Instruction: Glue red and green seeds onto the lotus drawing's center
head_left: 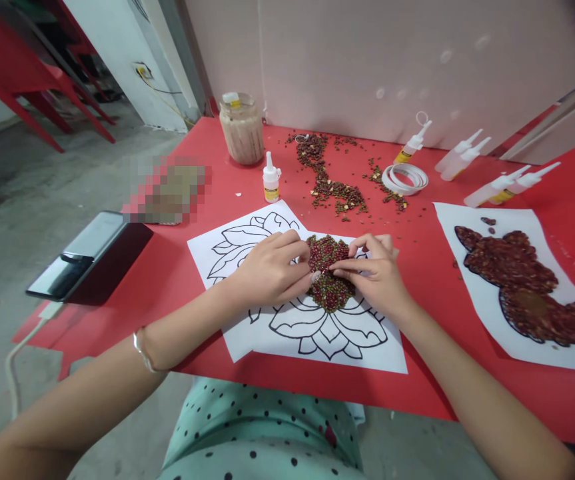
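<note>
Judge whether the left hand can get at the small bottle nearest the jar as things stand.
Probably yes: the small bottle stands just beyond the left hand, with only flat paper and tabletop between, though that hand is busy at the seed patch.

And here comes the left forearm (202, 320), slanting in over the near edge of the table (167, 267), wrist fairly straight! Left hand (273, 270) knuckles up, fingers curled over and tips pointing inward. Across from it, the right forearm (460, 353) angles in over the near edge, towards its right-hand corner; right hand (380, 267) bent-fingered, one digit stretched out straight, its tip right beside the left fingertips!
</note>
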Demonstrator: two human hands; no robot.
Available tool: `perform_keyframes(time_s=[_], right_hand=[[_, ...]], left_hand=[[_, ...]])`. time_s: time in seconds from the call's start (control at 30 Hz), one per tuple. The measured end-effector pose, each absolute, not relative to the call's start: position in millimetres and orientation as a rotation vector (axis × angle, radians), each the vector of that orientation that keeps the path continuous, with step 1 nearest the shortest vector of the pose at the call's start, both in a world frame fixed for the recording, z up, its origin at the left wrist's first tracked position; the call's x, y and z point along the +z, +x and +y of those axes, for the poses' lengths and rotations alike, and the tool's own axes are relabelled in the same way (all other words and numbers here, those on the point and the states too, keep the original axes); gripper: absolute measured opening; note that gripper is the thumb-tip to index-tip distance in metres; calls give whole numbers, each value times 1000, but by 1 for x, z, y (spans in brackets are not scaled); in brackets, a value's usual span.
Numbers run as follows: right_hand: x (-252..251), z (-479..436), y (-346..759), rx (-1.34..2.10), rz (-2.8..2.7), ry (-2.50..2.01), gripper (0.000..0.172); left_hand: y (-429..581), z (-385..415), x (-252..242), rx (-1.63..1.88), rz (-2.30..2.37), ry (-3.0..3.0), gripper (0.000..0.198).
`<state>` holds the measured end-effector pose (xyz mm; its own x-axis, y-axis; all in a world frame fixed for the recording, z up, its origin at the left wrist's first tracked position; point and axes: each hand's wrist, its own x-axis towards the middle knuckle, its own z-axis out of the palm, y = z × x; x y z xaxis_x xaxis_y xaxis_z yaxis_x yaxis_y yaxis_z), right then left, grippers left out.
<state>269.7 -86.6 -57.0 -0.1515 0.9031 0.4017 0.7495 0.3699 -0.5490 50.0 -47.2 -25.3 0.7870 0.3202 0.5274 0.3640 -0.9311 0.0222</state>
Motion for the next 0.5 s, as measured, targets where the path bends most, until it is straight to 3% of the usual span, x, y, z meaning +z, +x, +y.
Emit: perform_keyframes(time_s=[0.5], right_hand=[[-57, -87, 269, 278, -1972, -1420, 11]], left_hand=[[49, -48, -24, -809, -584, -2917, 34]])
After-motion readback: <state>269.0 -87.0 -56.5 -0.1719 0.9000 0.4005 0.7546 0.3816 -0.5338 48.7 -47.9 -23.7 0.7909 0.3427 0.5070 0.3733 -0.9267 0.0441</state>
